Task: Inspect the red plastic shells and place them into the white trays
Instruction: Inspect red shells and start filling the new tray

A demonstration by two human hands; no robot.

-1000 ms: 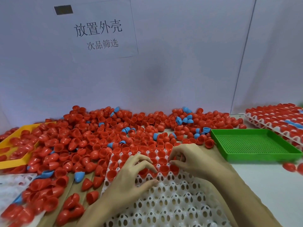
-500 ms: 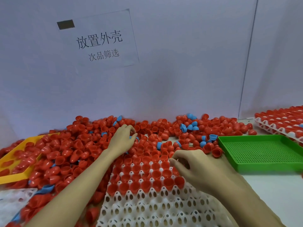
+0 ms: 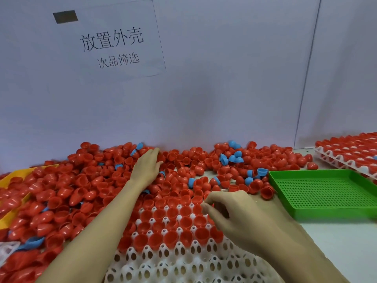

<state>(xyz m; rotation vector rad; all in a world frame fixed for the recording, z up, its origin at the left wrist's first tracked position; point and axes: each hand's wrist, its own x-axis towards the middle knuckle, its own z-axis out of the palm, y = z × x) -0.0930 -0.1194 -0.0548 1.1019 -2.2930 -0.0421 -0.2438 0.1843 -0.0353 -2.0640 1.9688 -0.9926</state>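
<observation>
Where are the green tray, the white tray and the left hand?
green tray [image 3: 326, 193], head view, perforated floor.
white tray [image 3: 173, 260], head view, bare cells near edge.
left hand [image 3: 146, 166], head view, back of hand.

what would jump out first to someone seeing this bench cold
The huge heap of red shells across the back and left of the table, dotted with a few blue shells. Next, the white tray in front, its far rows already filled with red shells, with the right hand over it and the left hand reaching into the heap. The bright green tray sits at the right, holding nothing.
</observation>
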